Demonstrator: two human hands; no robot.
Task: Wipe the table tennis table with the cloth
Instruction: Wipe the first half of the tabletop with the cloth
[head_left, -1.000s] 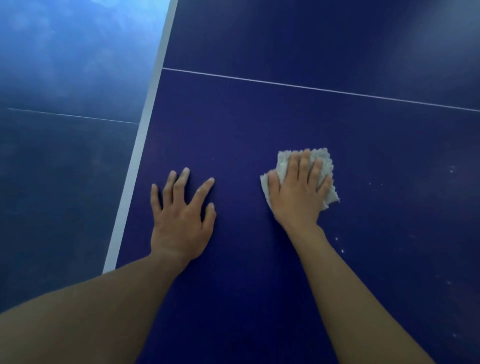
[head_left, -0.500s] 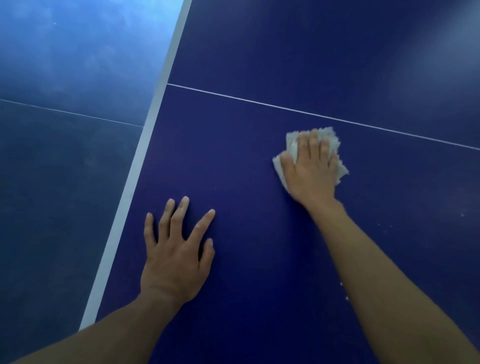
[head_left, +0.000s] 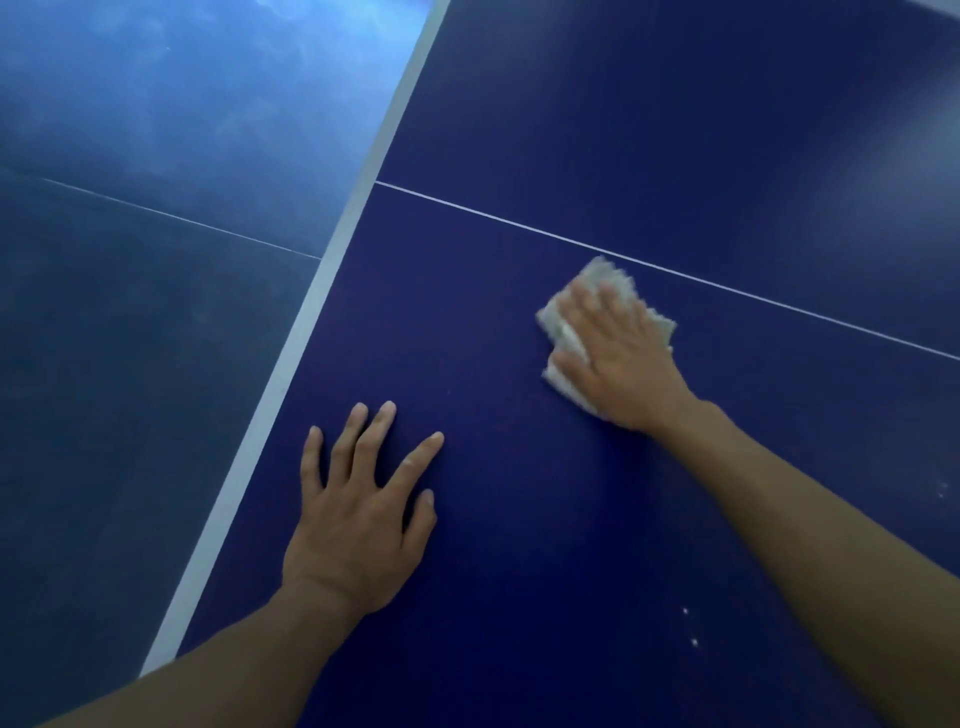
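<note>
The dark blue table tennis table fills the right and middle of the view. My right hand lies flat with straight fingers on a small pale cloth, pressing it to the tabletop just below the thin white centre line. The cloth and fingers look blurred from motion. My left hand rests flat on the table with fingers spread, nearer to me and to the left, close to the white edge band.
The table's white-banded left edge runs diagonally from top centre to bottom left. Beyond it lies a shiny blue floor. A few small white specks sit on the tabletop at lower right.
My right hand has slid the cloth away from me and up toward the white centre line. The left hand has stayed planted flat on the table, and the view has shifted.
</note>
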